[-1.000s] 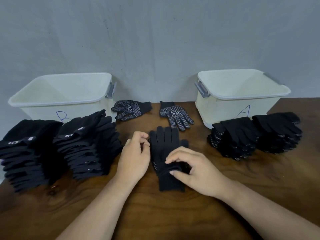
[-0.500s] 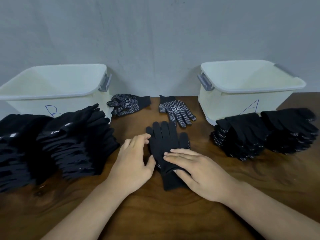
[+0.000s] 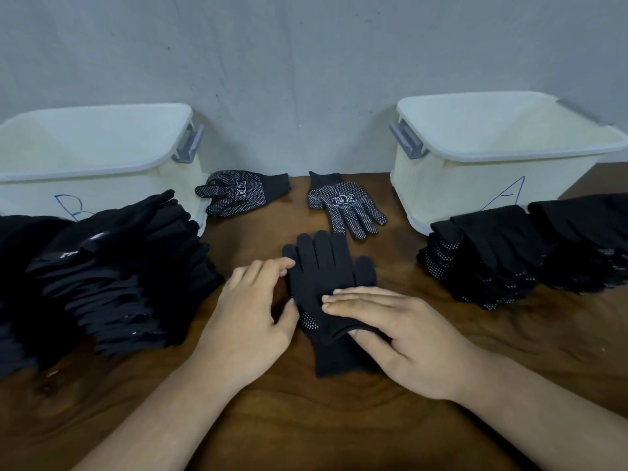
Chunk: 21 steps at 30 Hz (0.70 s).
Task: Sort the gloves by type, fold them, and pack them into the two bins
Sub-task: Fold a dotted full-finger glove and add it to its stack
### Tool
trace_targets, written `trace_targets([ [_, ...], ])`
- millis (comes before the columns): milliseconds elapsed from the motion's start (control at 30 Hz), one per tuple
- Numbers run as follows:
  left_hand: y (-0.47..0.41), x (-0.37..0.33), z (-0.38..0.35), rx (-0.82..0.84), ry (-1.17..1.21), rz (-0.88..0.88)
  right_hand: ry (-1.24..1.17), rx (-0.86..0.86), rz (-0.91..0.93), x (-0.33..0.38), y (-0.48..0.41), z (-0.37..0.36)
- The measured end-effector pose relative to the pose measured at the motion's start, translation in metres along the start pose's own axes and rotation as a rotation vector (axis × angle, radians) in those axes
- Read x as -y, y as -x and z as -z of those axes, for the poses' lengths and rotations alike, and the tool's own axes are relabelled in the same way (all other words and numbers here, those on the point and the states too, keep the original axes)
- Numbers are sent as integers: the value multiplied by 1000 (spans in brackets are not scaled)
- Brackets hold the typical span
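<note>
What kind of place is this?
Likely a small packing or sorting bench rather than a home. A wooden table stands against a bare grey wall. On it are white bin B and bin A, lettered by hand, and stacks of black gloves in front of each.

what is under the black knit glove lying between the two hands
A strip of white-dotted black fabric shows at the black knit glove's left edge, and the right hand's thumb tucks beneath. Anything else under it is covered.
</note>
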<state>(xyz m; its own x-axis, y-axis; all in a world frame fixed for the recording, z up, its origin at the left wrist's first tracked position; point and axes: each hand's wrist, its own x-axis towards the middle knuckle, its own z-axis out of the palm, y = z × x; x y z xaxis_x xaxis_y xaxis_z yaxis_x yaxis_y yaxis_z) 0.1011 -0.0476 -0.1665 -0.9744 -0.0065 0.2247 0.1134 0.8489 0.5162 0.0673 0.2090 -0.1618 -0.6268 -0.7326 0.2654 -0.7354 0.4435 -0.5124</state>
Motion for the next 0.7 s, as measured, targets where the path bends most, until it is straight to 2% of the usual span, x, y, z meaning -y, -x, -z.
trace_targets([
  [333, -1, 2, -1, 35, -20, 3, 51, 36, -24, -1, 0, -3],
  [467, 0, 1, 1, -3, 33, 12, 80, 60, -40, 0, -1, -4],
  [567, 4, -5, 9, -5, 131, -97, 55, 40, -61, 1, -2, -3],
  [633, 6, -7, 12, 52, 148, -209, 21, 25, -90, 2, -2, -2],
  [700, 6, -7, 11, 110, 148, -245, -10, 19, -123, 2, -3, -2],
])
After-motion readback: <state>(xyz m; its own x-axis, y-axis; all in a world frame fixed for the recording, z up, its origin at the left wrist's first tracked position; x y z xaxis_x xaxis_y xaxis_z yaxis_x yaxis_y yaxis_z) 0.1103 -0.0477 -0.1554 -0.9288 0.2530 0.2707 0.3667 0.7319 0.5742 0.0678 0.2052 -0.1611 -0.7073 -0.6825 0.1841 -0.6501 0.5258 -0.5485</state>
